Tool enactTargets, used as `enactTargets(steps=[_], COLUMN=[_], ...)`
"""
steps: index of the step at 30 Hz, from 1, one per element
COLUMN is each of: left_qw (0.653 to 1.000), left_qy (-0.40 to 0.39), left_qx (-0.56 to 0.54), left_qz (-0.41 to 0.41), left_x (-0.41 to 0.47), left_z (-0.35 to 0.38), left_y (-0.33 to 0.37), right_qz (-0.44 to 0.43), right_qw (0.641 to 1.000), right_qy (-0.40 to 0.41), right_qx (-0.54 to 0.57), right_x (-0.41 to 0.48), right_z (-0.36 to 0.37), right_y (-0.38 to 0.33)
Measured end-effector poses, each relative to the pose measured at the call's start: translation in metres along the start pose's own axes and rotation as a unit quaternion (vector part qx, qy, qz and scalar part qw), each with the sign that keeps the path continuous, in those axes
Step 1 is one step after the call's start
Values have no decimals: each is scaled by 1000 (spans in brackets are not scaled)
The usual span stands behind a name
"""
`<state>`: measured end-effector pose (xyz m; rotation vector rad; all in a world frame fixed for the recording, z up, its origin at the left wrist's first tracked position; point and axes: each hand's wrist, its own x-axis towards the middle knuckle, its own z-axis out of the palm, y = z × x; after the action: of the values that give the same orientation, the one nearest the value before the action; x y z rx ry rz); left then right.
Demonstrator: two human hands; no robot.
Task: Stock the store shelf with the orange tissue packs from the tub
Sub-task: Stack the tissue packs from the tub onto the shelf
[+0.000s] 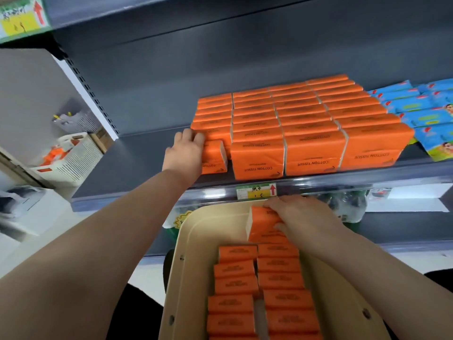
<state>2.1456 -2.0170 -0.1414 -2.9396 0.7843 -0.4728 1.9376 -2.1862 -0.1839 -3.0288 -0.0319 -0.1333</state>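
Orange tissue packs stand in several rows on the grey store shelf. My left hand grips a single orange pack at the left front end of those rows, fingers curled over its top. Below, the beige tub holds two columns of orange packs. My right hand grips one tilted orange pack at the tub's far end, lifted above the others.
Blue tissue packs fill the shelf to the right of the orange rows. A white slatted basket with orange items sits at the left beyond the shelf post. A yellow price tag marks the shelf's front rail. Bare shelf lies left of the orange rows.
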Motion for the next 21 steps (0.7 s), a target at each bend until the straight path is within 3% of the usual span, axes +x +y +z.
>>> enactTargets(steps=[11,16,21], left_qw=[994,990,991], left_qy=[14,44,7], left_qx=[-105,-131,-135], left_qz=[-17,-10,-11], left_x=[5,-39,-97], left_z=[5,-4,8], left_y=[7,-11,-37], right_qz=[5,13,20], right_qw=[999,999,999], right_qy=[-31,-33,-42], right_qx=[14,7,-15], right_x=[7,4,-5], right_z=[3,-3,0], right_y=[-2,-8,-20])
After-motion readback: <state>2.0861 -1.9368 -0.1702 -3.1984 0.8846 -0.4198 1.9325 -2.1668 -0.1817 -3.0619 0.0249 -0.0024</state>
